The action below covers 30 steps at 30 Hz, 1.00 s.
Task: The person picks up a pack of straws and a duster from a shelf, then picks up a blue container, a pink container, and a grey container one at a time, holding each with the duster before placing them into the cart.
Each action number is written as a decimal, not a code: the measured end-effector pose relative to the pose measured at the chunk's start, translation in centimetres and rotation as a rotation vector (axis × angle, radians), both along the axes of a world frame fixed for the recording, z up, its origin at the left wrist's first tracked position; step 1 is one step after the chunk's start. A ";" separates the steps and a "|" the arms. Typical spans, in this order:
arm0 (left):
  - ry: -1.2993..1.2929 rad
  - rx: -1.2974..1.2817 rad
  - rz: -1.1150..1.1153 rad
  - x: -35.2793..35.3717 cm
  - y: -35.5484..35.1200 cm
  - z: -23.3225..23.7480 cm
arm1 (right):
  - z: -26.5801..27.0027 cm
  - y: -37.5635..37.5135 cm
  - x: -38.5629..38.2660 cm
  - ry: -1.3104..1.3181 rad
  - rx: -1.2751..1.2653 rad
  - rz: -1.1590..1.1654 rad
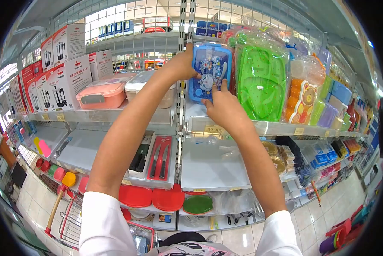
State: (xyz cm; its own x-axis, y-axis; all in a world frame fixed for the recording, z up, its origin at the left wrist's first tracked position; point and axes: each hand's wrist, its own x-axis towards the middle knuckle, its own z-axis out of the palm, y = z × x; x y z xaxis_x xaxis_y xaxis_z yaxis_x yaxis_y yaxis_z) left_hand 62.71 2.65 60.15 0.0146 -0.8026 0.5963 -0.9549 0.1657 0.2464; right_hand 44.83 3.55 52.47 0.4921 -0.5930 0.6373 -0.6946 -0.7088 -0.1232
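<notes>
A blue lunch box (213, 64) with a cartoon picture on its front stands upright on the upper shelf, left of a green plastic divided tray (262, 83) in clear wrap. My left hand (185, 66) grips the box at its left side, thumb on the front and the other fingers hidden behind the edge. Against the lower front of the box lie the stretched, parted fingers of my right hand (225, 104), its thumb near the bottom edge.
Left of the box sit a pink food container (102, 91), a white-lidded one (142, 81) and boxed electric cups (61, 87). A wrapped bear-shaped tray (302, 102) is to the right. Below are packaged knives (159, 160). A shopping cart (70, 222) stands at lower left.
</notes>
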 end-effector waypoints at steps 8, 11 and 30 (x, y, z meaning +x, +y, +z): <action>-0.003 -0.365 -0.052 -0.3 6.7 0.6 | -0.7 2.9 -3.4 -0.255 -0.304 0.284; 0.186 -0.614 -0.306 -0.1 17.0 -2.5 | -1.8 9.8 -6.3 -0.482 0.174 0.368; 2.585 -0.560 0.134 -6.8 40.8 -52.8 | -46.6 22.7 10.8 0.526 0.964 1.337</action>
